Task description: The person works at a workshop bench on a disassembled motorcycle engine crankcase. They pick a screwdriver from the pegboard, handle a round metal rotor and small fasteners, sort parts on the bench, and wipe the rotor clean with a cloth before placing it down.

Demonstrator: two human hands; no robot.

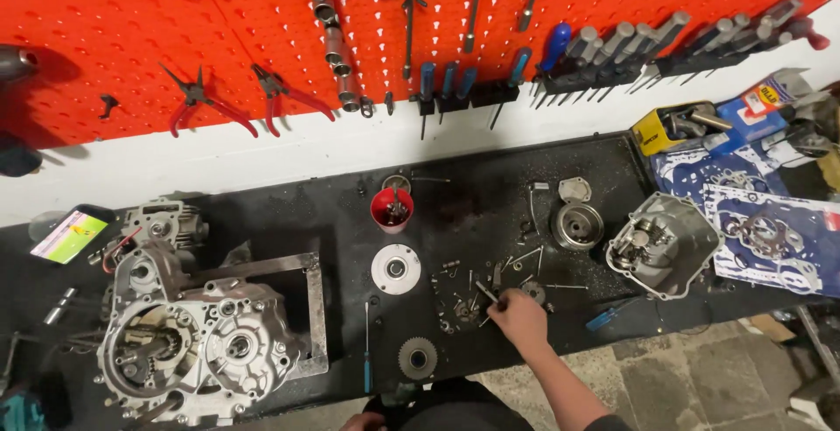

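Note:
My right hand (520, 319) reaches over the black workbench (289, 212) and pinches a thin metal bolt (486, 292) among several loose screws and small parts. A small round part (461, 313) lies just left of the fingers. Only a sliver of my left hand (361, 421) shows at the bottom edge, and what it holds is hidden. A grey engine crankcase (197, 343) sits on a metal frame at the left. A red cup (391, 210) with small parts stands near the middle, with a white disc (395, 268) and a toothed gear (417, 358) below it.
An engine cover (662, 244) and a round metal housing (577, 224) rest at the right, beside blue gasket sheets (770, 230). A phone (70, 234) lies at the far left. The red pegboard (262, 37) behind holds pliers, sockets and screwdrivers. A blue-handled screwdriver (367, 352) lies near the front edge.

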